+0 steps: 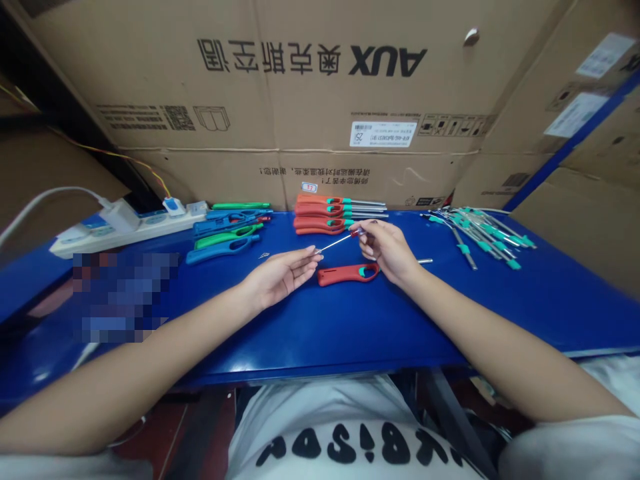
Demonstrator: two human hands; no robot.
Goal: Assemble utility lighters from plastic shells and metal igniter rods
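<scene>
My right hand (387, 248) grips the red handle of a thin screwdriver (336, 244), whose metal shaft slants down to the left. At its tip, the thumb and fingers of my left hand (280, 277) are pinched together; whether a small part is also between them I cannot tell. Just below the hands, a red lighter (343, 275) with a turquoise trigger lies on the blue table, its metal tube partly hidden behind my right hand. A few tiny metal pieces (264, 255) lie left of my left fingertips.
Several red lighters (320, 217) are stacked at the back. Blue and green lighter casings (225, 243) lie left of them, beside a white power strip (135, 230). Metal tubes with turquoise parts (483, 237) are heaped at right. A cardboard wall (300, 100) closes off the back.
</scene>
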